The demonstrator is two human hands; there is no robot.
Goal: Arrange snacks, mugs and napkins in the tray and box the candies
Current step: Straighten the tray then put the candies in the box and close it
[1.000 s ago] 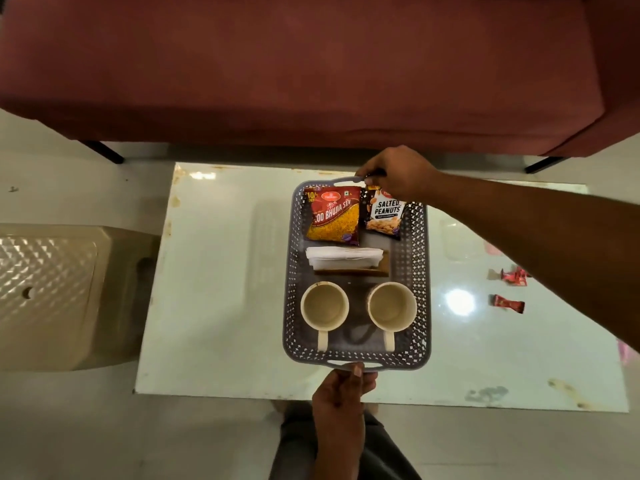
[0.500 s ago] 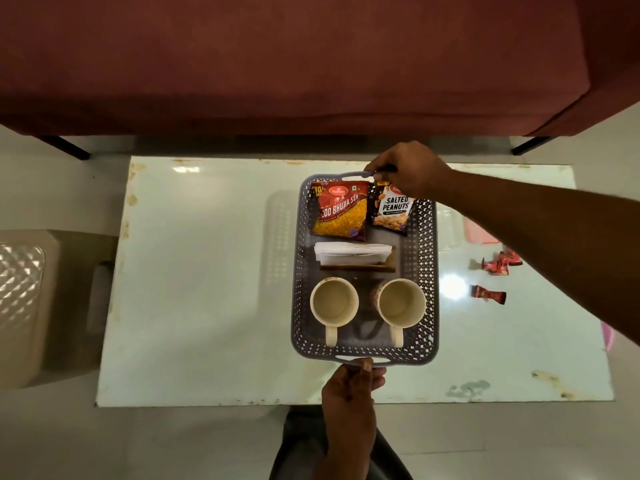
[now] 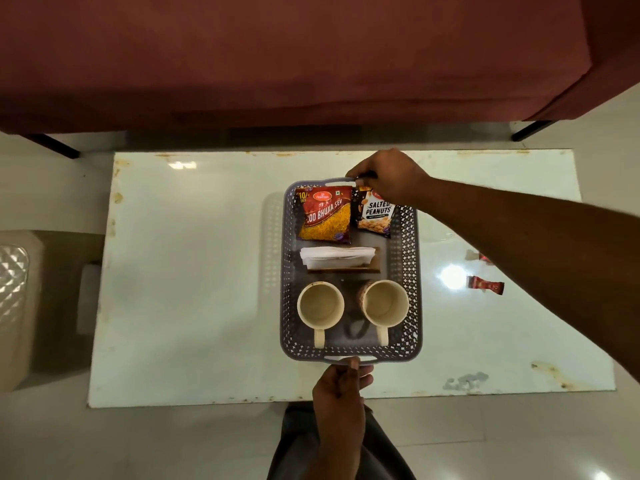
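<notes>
A grey perforated tray (image 3: 412, 278) is over the middle of the white table (image 3: 194, 271). It carries a red bhujia sev packet (image 3: 323, 214), a salted peanuts packet (image 3: 375, 216), a stack of white napkins (image 3: 337, 255) and two cream mugs (image 3: 320, 304) (image 3: 385, 303). My left hand (image 3: 341, 393) grips the tray's near handle. My right hand (image 3: 388, 178) grips the far handle. A red wrapped candy (image 3: 485, 285) lies on the table to the right; another candy (image 3: 485, 258) is partly hidden behind my right forearm.
A dark red sofa (image 3: 277, 57) runs along the table's far side. A beige plastic stool (image 3: 20, 299) stands on the floor to the left. My knees (image 3: 298, 445) are just below the table's near edge.
The view has shifted so the table and tray sit more to the right and lower in frame. Both hands keep their grip on the tray handles.
</notes>
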